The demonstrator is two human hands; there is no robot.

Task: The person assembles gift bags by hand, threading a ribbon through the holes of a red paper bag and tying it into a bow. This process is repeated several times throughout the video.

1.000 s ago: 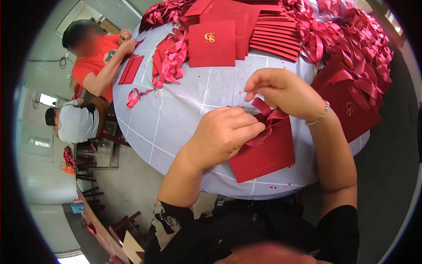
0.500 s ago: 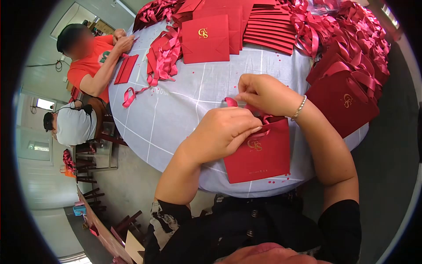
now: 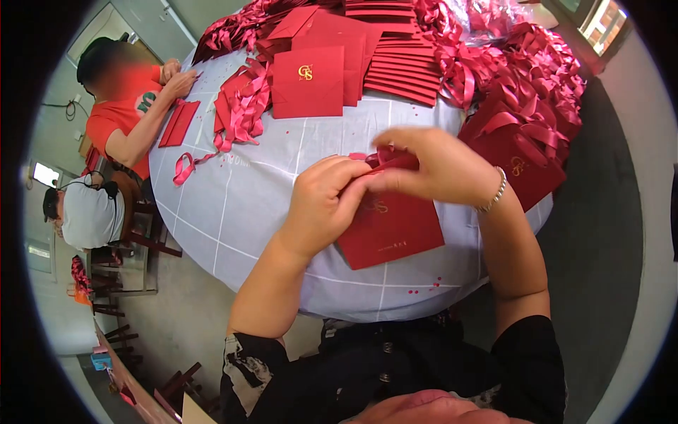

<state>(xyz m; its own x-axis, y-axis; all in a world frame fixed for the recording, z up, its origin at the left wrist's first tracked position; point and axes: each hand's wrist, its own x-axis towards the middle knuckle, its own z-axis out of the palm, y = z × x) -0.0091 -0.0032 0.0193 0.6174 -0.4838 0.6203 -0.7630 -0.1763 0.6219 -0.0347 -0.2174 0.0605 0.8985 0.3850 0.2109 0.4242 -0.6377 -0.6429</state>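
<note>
A red paper gift bag (image 3: 395, 230) with a gold logo lies at the near side of the table, its top edge tilted up. My left hand (image 3: 326, 201) is closed on the bag's upper left corner, thumb in front. Across the top edge reaches my right hand (image 3: 441, 166), thumb on the front and fingers curled behind, gripping the bag's rim. A bit of red ribbon (image 3: 359, 156) shows between the hands; the rest is hidden by my fingers.
Finished-looking red bags with ribbons (image 3: 519, 152) are heaped at the right. Flat red bags (image 3: 308, 92) are stacked at the back, beside a ribbon bundle (image 3: 244, 106). Small red paper dots (image 3: 424, 288) lie near the front edge. A co-worker (image 3: 123, 106) sits at the left.
My right hand has come from the ribbon behind the bag onto its top edge. The bag has tilted and shifted away from the table's front edge. The whole view has moved slightly.
</note>
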